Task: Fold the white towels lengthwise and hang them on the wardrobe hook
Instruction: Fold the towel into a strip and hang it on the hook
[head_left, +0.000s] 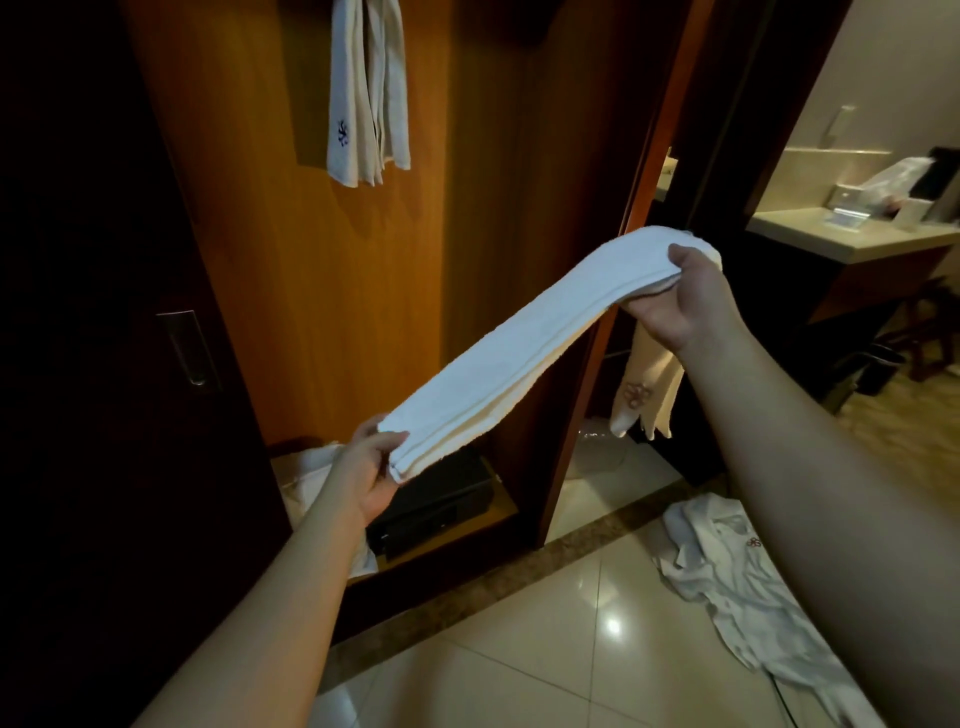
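Folded towel being stretched between two hands.
The left hand is pinching its near-left end; the right hand is gripping the far-right end.

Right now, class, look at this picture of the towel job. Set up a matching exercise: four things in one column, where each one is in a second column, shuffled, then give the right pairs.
Things
1. folded towel
2. hanging towel
3. crumpled white cloth
4. black box

Places
A. on the tiled floor
B. high up inside the wardrobe
C. stretched between the left hand and right hand
D. on the wardrobe's bottom shelf

Pairs: 1-C, 2-B, 3-A, 4-D
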